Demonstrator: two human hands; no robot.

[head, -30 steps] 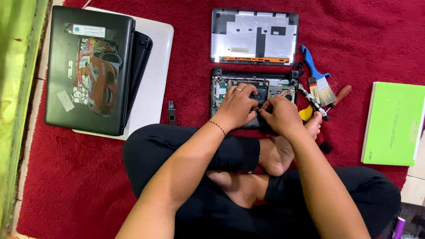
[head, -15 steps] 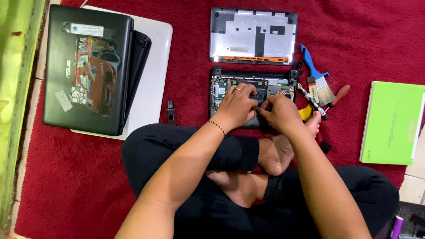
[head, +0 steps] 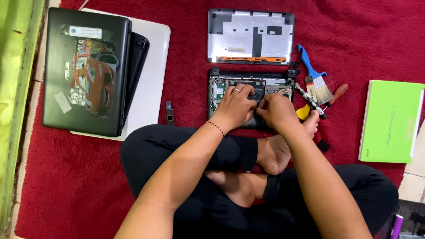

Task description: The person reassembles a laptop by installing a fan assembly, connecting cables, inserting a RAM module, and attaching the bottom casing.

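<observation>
- Your left hand [head: 237, 106] and right hand [head: 276, 110] haven't really budged, both pressed down inside the opened netbook base [head: 221, 88], fingertips pinching something I can't make out.
- Just past it on the red carpet [head: 186, 57]: the removed bottom cover [head: 251, 36], untouched.
- So you're still stuck on that same part.

Even, bright overhead light; soft shadows only. Colours saturated on the red pile carpet [head: 186, 88]. Mild glare on the silver-grey laptop cover panel [head: 250, 36]. Focus sharp; edges slightly bowed.
</observation>
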